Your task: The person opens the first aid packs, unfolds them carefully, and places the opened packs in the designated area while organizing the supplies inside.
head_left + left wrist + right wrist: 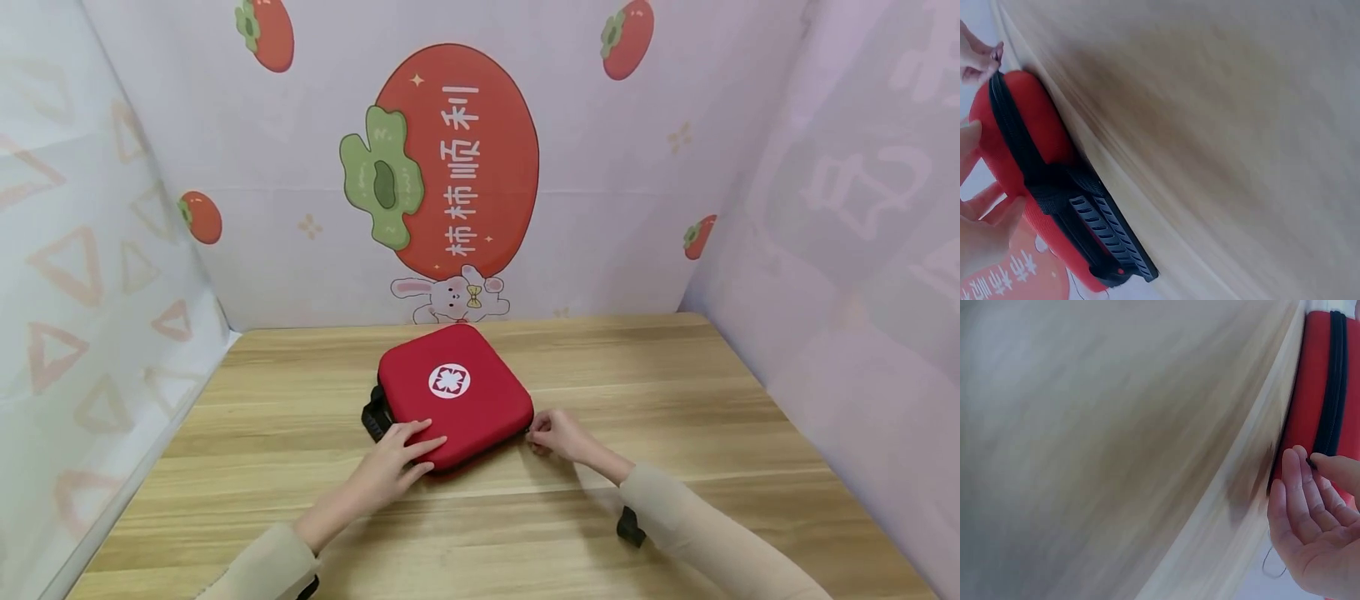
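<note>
A red hard-shell first-aid case point(487, 400) with a white cross emblem point(450, 381) lies flat on the wooden table, turned at an angle. My left hand point(393, 461) rests on its near left corner, fingers spread over the lid. At the near right corner, my right hand point(557, 435) pinches a small dark zipper pull point(1312, 464) between thumb and fingers. The black zipper point(1332, 387) runs along the case's side and looks closed where it shows. On the left side sits a black carrying handle point(1107, 228).
The wooden table point(300, 400) meets a printed backdrop point(600, 208) with persimmons and a rabbit behind the case. White printed sheets stand at the left and right. A black strap piece point(630, 527) shows by the right sleeve.
</note>
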